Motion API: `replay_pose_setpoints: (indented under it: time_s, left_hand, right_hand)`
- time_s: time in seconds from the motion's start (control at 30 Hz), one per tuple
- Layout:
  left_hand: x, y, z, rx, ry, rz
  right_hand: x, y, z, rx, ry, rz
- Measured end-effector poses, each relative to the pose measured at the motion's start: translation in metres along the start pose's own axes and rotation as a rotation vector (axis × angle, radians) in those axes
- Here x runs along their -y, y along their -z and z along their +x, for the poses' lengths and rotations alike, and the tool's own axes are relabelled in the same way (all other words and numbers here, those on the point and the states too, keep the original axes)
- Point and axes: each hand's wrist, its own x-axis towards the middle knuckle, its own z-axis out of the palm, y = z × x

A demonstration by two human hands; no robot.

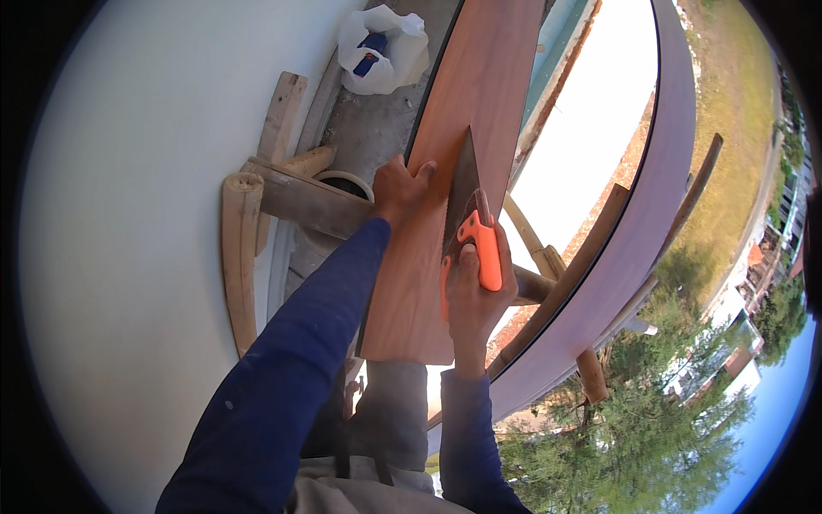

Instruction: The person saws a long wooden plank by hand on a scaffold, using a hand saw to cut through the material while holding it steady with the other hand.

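A long reddish-brown wood-look board point(490, 73) runs away from me, propped on a rough wooden trestle point(300, 193). My left hand point(402, 190) grips the board's left edge, its thumb lying over the top face. In my right hand point(479, 295) is a handsaw point(463, 184) with an orange handle, my fingers wrapped around the grip. The saw's blade lies along the board's face, pointing away from me, with its toothed edge toward the left. Whether the teeth are cutting into the board cannot be made out.
Another long board point(672, 128) curves along the right side on wooden supports. A white plastic bag point(385, 51) holding a dark blue item lies on the concrete at the far left. A pale wall point(154, 214) stands to the left; trees point(616, 437) are beyond on the right.
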Motion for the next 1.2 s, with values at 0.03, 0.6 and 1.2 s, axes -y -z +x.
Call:
replay_pose_setpoints:
  time_s: [0.03, 0.6, 1.2]
  left_hand:
    - [-0.003, -0.001, 0.005, -0.016, -0.022, -0.006]
    - [-0.025, 0.005, -0.021, 0.013, 0.060, -0.038]
    - [-0.006, -0.003, -0.007, 0.013, -0.019, 0.090]
  right_hand:
    - [-0.005, -0.013, 0.020, -0.027, 0.006, -0.018]
    - [0.000, -0.007, 0.045, 0.059, -0.128, -0.006]
    - [0.078, 0.081, -0.166, 0.013, -0.205, -0.123]
